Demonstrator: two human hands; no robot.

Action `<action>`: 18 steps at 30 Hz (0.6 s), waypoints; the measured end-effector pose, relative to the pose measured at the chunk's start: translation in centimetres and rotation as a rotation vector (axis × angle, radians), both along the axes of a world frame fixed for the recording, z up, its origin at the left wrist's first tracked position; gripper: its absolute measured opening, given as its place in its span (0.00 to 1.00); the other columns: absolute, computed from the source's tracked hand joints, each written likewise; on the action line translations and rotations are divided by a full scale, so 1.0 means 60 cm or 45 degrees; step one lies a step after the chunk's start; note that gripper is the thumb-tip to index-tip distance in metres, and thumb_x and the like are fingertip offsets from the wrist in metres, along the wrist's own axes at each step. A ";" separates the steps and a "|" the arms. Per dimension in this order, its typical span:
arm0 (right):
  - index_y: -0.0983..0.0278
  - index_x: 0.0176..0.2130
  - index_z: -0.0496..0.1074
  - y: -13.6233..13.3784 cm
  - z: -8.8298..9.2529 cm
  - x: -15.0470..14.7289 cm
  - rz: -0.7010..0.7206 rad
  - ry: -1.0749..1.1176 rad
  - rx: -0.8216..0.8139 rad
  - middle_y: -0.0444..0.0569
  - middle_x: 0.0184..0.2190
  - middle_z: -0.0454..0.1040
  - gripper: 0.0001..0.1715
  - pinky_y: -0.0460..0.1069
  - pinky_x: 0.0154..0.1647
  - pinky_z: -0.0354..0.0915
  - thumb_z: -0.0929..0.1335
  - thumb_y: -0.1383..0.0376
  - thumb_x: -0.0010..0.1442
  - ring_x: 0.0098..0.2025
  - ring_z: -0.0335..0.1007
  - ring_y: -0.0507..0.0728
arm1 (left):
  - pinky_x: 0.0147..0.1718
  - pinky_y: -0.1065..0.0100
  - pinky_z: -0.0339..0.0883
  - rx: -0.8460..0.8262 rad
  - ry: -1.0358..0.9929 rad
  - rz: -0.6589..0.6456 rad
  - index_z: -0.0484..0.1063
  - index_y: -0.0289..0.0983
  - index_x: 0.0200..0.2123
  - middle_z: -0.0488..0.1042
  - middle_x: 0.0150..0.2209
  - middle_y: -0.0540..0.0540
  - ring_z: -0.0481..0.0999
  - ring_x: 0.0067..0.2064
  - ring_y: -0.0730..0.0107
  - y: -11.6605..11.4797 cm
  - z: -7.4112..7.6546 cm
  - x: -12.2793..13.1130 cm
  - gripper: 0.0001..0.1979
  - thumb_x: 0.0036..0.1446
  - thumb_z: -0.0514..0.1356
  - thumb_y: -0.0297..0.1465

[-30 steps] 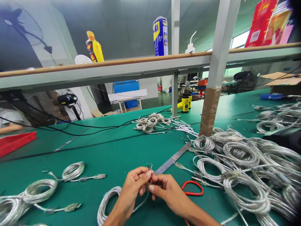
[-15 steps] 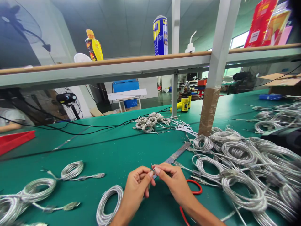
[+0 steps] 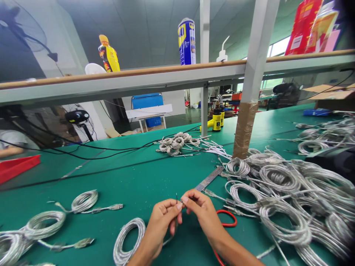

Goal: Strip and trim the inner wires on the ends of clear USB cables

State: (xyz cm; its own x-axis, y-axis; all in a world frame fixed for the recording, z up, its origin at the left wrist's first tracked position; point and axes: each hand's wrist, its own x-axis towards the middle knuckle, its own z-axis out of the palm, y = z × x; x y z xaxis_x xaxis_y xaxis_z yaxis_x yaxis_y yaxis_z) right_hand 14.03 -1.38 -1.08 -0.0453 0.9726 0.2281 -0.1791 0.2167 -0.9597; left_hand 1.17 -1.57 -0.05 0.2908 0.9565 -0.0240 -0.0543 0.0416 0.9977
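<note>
The cable end (image 3: 176, 198) stood where both sets of fingertips met, with a thin dark strand poking up out of the pinch. The left hand (image 3: 163, 220) had thumb and forefinger pressed together on it from one side. The right hand (image 3: 204, 211) pinched the same end from the other side, its fingertips almost against the left's. In my judgement this two-sided hold steadied the fine strands and raised them clear of the mat for close viewing.

Below and to the left of the grip, the silver coil (image 3: 127, 239) of this cable lay flat on the green mat (image 3: 138, 177), its lead running up under the left hand. That slack would leave the end free to be turned.

Just beyond the grip lay a steel ruler (image 3: 210, 178). Close beside the right hand were red-handled scissors (image 3: 235, 219), partly hidden by the wrist — both within easy reach. Further right of the grip sat a heap of coiled cables (image 3: 285, 188). Well to the left, separate coils (image 3: 84, 200) lay apart from that heap.
</note>
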 end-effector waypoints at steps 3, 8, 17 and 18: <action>0.66 0.26 0.67 0.007 -0.010 -0.006 0.105 0.166 -0.100 0.41 0.20 0.65 0.15 0.44 0.25 0.55 0.68 0.56 0.49 0.21 0.57 0.48 | 0.13 0.79 0.44 0.000 -0.024 -0.011 0.69 0.32 0.23 0.66 0.16 0.53 0.53 0.12 0.87 0.002 -0.001 0.000 0.12 0.52 0.57 0.35; 0.65 0.30 0.66 0.007 -0.028 -0.013 0.173 0.216 -0.089 0.41 0.22 0.65 0.18 0.43 0.22 0.55 0.68 0.53 0.47 0.21 0.56 0.47 | 0.15 0.78 0.47 0.097 -0.009 0.225 0.71 0.33 0.24 0.67 0.19 0.52 0.56 0.14 0.85 -0.001 0.001 0.002 0.11 0.49 0.59 0.35; 0.66 0.27 0.68 -0.007 -0.033 -0.031 0.286 0.150 -0.027 0.43 0.21 0.68 0.15 0.44 0.25 0.55 0.71 0.57 0.45 0.23 0.59 0.49 | 0.12 0.78 0.41 0.076 -0.061 0.274 0.72 0.32 0.26 0.67 0.20 0.52 0.50 0.14 0.87 -0.005 0.010 0.003 0.11 0.47 0.61 0.36; 0.66 0.27 0.68 -0.008 -0.030 -0.031 0.298 0.144 -0.025 0.43 0.21 0.67 0.15 0.44 0.25 0.55 0.70 0.57 0.46 0.23 0.59 0.50 | 0.12 0.78 0.41 0.058 -0.086 0.246 0.72 0.32 0.26 0.68 0.20 0.52 0.49 0.13 0.87 -0.004 0.010 0.001 0.11 0.48 0.60 0.36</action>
